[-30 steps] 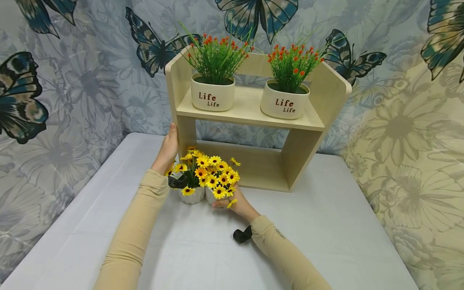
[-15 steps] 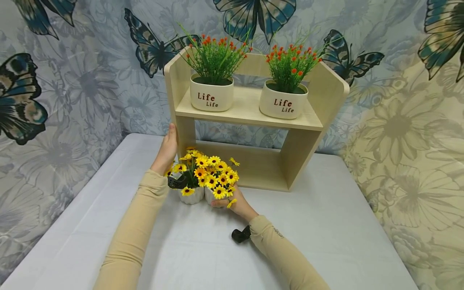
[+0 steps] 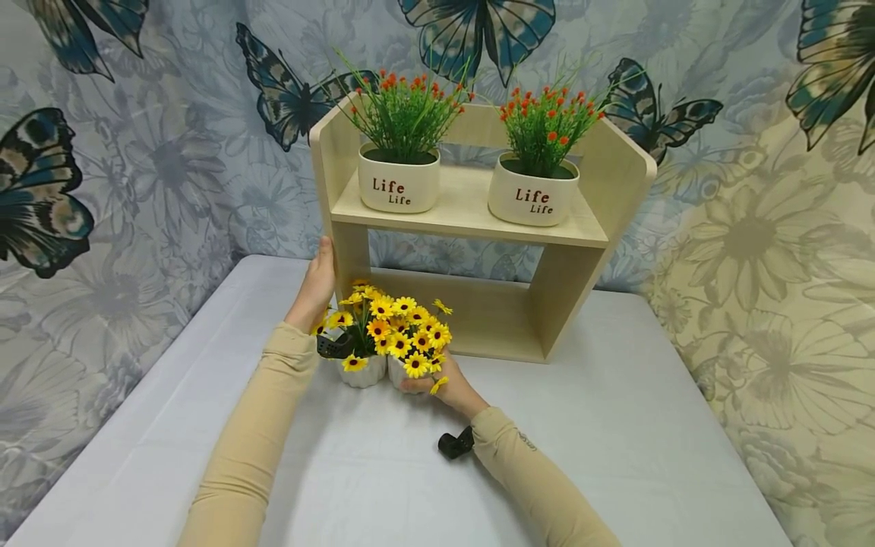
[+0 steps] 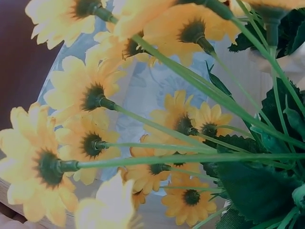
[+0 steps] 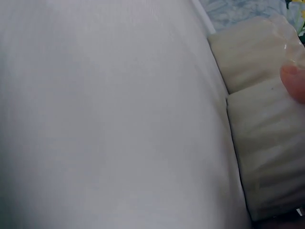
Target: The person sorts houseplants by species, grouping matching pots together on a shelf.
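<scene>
Two white ribbed flowerpots with yellow daisies stand side by side on the table before a pale wooden shelf [image 3: 478, 234]. My right hand [image 3: 454, 386] holds the right flowerpot [image 3: 398, 374] from its right side. In the right wrist view the thumb [image 5: 294, 85] lies on that ribbed pot's wall. The left flowerpot [image 3: 362, 372] touches or nearly touches it. My left hand [image 3: 316, 289] rests on the outside of the shelf's left panel, fingers pointing up. Yellow daisies [image 4: 95, 98] fill the left wrist view. The right hand's other fingers are hidden behind the blooms.
On the upper shelf board stand two cream pots, a left one [image 3: 399, 182] and a right one [image 3: 533, 194], with red-flowered grass. A white cloth covers the table [image 3: 615, 456]. Butterfly-patterned fabric [image 3: 745, 228] hangs around the back and sides.
</scene>
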Demonstrator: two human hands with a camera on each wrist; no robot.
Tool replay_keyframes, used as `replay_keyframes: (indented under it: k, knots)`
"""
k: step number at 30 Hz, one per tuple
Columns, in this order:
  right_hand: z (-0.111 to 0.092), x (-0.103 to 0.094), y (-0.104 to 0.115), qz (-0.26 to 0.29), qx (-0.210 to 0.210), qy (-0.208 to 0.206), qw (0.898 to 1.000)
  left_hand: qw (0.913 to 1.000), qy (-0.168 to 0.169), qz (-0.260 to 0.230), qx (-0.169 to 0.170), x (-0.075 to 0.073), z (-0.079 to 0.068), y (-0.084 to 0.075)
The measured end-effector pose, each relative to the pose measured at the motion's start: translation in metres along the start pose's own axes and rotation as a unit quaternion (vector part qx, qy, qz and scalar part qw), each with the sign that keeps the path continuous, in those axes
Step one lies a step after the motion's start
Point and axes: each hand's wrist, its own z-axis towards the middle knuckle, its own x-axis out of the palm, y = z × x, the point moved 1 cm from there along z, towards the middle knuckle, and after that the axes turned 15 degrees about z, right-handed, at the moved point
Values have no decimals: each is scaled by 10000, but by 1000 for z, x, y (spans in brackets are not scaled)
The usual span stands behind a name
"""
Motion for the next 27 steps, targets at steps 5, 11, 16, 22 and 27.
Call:
replay_keyframes:
  k: [5,11,16,22,27]
  knots:
    - [0,-3,3,20,-44,89,9999,10000,-75,15,42,1,9,16]
    - [-6,-8,6,216,355,-61,9991,9998,-124,85,138,2,13,23]
    - [-7,-17,12,641,480,-194,9966,9999,-103,95,54,2,4,10]
    - [3,-34,18,793,184,-315,9962,9999,-34,132,8,1,0,2]
    - [13,-43,21,623,170,-710,9954,9997,-117,231,-51,1,11,17]
